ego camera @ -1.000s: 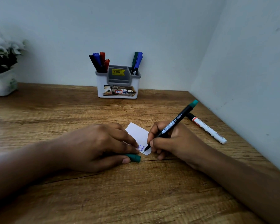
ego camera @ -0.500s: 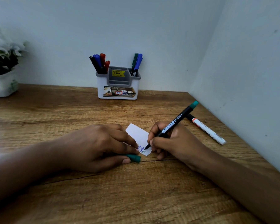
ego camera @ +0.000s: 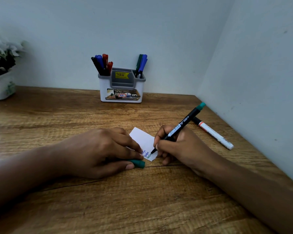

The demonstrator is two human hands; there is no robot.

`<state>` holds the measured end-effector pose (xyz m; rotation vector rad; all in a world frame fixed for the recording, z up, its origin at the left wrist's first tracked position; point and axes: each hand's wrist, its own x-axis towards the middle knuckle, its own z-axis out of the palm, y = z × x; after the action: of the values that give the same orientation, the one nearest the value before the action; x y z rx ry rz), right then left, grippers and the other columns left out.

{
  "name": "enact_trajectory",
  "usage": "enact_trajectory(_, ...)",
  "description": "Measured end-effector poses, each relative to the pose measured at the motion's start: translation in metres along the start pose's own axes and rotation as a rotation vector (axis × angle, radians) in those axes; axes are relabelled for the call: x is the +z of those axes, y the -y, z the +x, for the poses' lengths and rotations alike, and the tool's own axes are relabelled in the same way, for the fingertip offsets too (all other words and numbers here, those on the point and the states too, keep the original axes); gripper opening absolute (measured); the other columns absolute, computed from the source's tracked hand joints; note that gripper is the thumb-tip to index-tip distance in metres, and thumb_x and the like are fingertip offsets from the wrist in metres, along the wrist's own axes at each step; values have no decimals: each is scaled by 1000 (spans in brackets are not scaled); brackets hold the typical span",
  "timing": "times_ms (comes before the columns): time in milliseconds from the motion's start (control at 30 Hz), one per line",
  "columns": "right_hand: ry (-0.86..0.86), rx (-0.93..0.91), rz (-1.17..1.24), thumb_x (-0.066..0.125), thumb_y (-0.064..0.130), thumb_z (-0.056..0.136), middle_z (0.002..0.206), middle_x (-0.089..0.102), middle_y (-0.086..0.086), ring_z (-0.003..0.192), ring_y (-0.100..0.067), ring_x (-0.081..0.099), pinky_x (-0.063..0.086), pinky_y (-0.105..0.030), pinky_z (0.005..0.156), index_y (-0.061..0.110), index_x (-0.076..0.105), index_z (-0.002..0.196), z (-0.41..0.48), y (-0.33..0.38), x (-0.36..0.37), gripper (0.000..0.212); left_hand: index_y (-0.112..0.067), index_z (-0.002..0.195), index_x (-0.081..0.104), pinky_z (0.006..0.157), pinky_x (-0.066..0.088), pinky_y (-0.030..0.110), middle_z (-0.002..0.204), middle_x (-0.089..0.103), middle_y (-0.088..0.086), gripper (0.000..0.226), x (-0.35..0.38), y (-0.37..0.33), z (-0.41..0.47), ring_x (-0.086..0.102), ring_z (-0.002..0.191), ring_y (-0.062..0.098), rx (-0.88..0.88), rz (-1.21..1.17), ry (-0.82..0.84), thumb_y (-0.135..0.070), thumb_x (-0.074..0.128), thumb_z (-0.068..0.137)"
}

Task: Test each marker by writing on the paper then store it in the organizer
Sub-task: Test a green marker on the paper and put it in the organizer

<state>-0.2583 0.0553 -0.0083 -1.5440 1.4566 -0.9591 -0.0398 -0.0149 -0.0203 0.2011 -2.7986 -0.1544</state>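
My right hand [ego camera: 178, 146] grips a black marker with a green end [ego camera: 181, 126], its tip touching a small white paper [ego camera: 142, 138] that carries blue and green handwriting. My left hand [ego camera: 105, 151] presses its fingers on the paper's left edge and holds the green cap [ego camera: 138, 163] under thumb and palm. A white marker with a black cap [ego camera: 213, 133] lies on the table to the right. The white and grey organizer [ego camera: 122, 86] stands at the back wall with several markers in its left and right compartments.
The wooden table [ego camera: 142, 200] meets a wall along its right side, close to the white marker. A white pot with a plant [ego camera: 0, 76] sits at the far left by the back wall.
The green handwriting on the paper has grown a little as the marker tip moved slightly to the right. My left hand has stayed in place.
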Motion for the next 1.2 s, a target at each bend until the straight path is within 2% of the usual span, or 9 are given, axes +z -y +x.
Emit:
enact_trajectory(500, -54, 12, 23, 59, 5, 80, 54, 58, -3, 47, -10, 56, 48, -22, 45, 7, 61, 71, 2, -2, 1, 9, -20, 121, 68, 84, 54, 31, 122, 67, -7, 32, -1, -1, 1, 62, 108, 8, -1, 5, -5, -34, 51, 98)
enact_trajectory(700, -103, 102, 504, 53, 1, 86, 57, 56, -4, 44, -6, 50, 47, -20, 39, 10, 56, 75, 3, 2, -12, 15, -22, 120, 69, 88, 53, 31, 122, 68, -9, 34, 1, -3, 1, 62, 111, 6, -38, -2, -13, -38, 49, 98)
enact_trajectory(800, -109, 56, 471, 59, 2, 85, 57, 56, -2, 43, -7, 50, 47, -22, 40, 14, 55, 76, 0, 7, -14, 15, -27, 120, 68, 91, 49, 17, 120, 67, -17, 40, 1, -4, -1, 58, 111, -6, -153, -75, -29, -48, 44, 96)
enact_trajectory(900, -114, -35, 424, 62, -1, 82, 57, 56, -1, 47, -8, 50, 48, -22, 42, 13, 61, 78, -2, 16, -16, 15, -38, 116, 66, 88, 45, 4, 111, 62, -35, 44, -5, -8, 1, 55, 110, -14, -383, -253, -107, -61, 39, 90)
enact_trajectory(933, -100, -60, 435, 61, -2, 82, 59, 57, -2, 50, -8, 53, 50, -23, 44, 13, 64, 78, -4, 19, -17, 15, -43, 110, 65, 84, 46, 5, 104, 62, -40, 39, -8, -9, 3, 55, 106, -15, -472, -319, -130, -62, 40, 86)
enact_trajectory(1000, -60, -89, 478, 55, 1, 86, 65, 62, -5, 56, -11, 58, 52, -24, 48, 10, 68, 81, -7, 24, -19, 17, -47, 97, 64, 75, 48, 11, 94, 65, -37, 31, -11, -11, 7, 59, 96, -10, -584, -420, -180, -59, 43, 78)
enact_trajectory(1133, -14, -131, 527, 46, 10, 93, 69, 66, -9, 58, -13, 62, 53, -25, 50, 7, 71, 85, -11, 30, -16, 26, -39, 89, 74, 78, 54, 28, 93, 72, -18, 30, -14, -12, 9, 65, 89, 6, -638, -593, -261, -51, 49, 79)
enact_trajectory(1200, -26, -131, 514, 46, 12, 93, 67, 66, -9, 57, -13, 62, 53, -25, 50, 6, 70, 86, -12, 33, -15, 25, -33, 86, 73, 74, 53, 28, 87, 73, -12, 28, -17, -15, 11, 65, 82, 7, -650, -642, -267, -45, 48, 81)
